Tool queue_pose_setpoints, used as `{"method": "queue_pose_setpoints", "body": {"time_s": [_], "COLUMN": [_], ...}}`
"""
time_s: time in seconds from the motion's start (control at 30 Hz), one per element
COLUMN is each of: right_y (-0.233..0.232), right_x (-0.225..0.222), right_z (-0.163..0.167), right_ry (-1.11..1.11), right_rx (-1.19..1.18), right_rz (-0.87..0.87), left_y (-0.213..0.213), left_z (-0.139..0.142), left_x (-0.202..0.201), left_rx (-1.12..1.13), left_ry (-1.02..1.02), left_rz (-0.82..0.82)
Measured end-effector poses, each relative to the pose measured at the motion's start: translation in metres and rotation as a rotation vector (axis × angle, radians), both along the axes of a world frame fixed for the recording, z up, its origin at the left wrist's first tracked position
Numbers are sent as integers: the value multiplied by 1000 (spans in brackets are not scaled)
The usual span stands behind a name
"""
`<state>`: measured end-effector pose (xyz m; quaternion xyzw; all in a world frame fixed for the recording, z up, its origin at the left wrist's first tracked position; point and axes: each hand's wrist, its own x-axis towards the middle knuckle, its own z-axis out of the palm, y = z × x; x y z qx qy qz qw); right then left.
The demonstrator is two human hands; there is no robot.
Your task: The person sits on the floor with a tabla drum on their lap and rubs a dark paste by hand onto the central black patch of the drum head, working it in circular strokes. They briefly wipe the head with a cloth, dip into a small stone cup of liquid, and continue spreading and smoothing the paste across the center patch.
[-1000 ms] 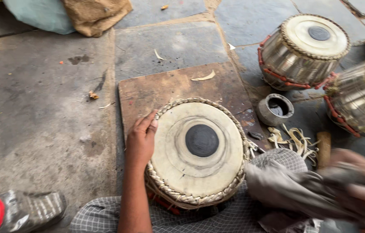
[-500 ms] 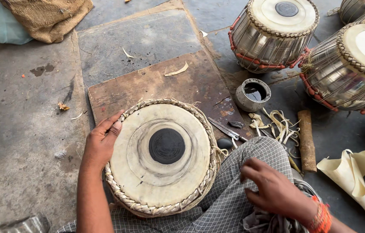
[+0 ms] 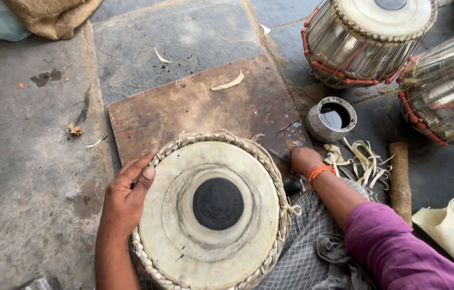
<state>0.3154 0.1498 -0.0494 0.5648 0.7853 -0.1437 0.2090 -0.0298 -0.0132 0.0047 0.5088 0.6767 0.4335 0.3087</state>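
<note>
A round drum (image 3: 213, 209) with a pale skin, a black centre spot and a braided rim lies face up in my lap. My left hand (image 3: 126, 194) grips its left rim, thumb on the skin. My right hand (image 3: 303, 160), with an orange thread at the wrist and a purple sleeve, reaches past the drum's right side. It is down at the edge of a worn wooden board (image 3: 194, 110). Its fingers curl downward and hide whatever is under them. A small dark object (image 3: 293, 186) lies just below that hand.
A small round tin (image 3: 332, 118) stands right of the board, with pale hide strips (image 3: 364, 158) and a wooden stick (image 3: 400, 174) beside it. Two metal-bodied drums (image 3: 369, 40) (image 3: 449, 94) stand at the back right. Sacking (image 3: 52, 16) lies at the back left on the stone floor.
My right hand has gone from my lap forward to the board's edge beside the drum. My left hand has stayed on the rim. The view has shifted a little.
</note>
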Motion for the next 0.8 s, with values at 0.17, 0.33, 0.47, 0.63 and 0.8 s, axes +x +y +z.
{"method": "queue_pose_setpoints", "body": {"time_s": [0.17, 0.33, 0.47, 0.63, 0.8], "right_y": [3, 29, 79, 102, 84], "right_x": [-9, -15, -22, -31, -26], "right_z": [17, 32, 24, -1, -7], "right_ry": [227, 453, 264, 134, 207], "right_rx": [39, 309, 448, 337, 276], "right_rz": [-82, -234, -239, -257, -83], "left_y": [0, 1, 1, 0, 1], "left_z": [4, 6, 7, 7, 5], "left_x": [3, 6, 7, 7, 7], "left_rx": [13, -89, -79, -70, -44], "left_ry": [7, 19, 11, 17, 4], "left_rz": [-12, 44, 46, 49, 32]}}
